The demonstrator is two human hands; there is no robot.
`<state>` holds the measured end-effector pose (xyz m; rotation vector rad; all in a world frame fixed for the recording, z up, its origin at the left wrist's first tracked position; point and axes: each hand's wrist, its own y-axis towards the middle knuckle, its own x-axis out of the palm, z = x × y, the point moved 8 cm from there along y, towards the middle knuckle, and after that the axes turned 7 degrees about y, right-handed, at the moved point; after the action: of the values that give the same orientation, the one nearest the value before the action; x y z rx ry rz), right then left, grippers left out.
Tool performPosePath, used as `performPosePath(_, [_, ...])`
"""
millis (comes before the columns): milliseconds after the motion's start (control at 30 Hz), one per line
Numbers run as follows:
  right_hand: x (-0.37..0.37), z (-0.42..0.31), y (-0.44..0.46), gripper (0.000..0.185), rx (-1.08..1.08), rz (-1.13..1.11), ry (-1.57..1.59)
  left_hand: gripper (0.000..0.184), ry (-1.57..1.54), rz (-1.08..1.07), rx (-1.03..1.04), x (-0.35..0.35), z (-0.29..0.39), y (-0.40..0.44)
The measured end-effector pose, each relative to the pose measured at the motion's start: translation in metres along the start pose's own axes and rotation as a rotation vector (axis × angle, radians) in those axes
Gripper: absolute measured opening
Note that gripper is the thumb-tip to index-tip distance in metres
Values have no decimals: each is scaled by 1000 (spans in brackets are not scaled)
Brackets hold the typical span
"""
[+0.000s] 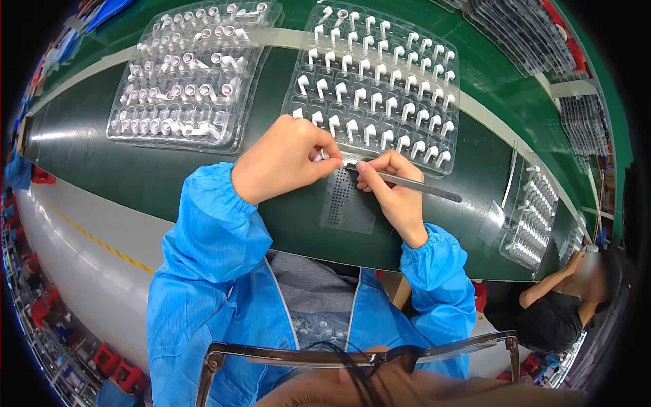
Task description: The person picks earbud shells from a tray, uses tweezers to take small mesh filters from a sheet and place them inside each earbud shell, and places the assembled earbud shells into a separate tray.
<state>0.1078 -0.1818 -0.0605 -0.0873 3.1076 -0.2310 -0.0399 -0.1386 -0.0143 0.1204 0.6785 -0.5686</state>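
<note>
My left hand [288, 159] is closed around a small white earbud shell [321, 156], pinched at the fingertips. In my right hand [395, 193] are metal tweezers [424, 188], held like a pen, their tips pointing left and close to the left fingertips. Whether the tips touch the shell is hidden by the fingers. Under both hands lies a clear sheet [352, 220] with rows of small black pieces [337, 200]. Just beyond the hands, a clear plastic tray [313, 102] carries rows of white stemmed earbud shells [376, 102].
At the left stands a stack of clear trays [234, 125] with white open-ended earbud parts [176, 91]. Another filled tray [519, 247] lies at the right on the green table [285, 227]. Stacked trays [522, 34] stand at the back right. A co-worker [553, 305] sits at the far right.
</note>
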Motion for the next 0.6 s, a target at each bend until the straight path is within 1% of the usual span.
performPosePath(67, [-1, 0, 0, 13, -3, 9, 1, 18, 28, -29, 1, 3, -1, -1])
performPosePath(167, [0, 1, 0, 13, 1, 6, -4, 18, 86, -5, 168, 6, 5, -3])
performPosePath(333, [-1, 1, 0, 13, -10, 0, -21, 20, 98, -14, 144, 12, 5, -4])
performPosePath(433, [-1, 1, 0, 13, -3, 8, -26, 22, 113, -68, 128, 17, 7, -3])
performPosePath(600, [-1, 2, 0, 13, 0, 17, -12, 22, 121, -93, 114, 15, 8, -3])
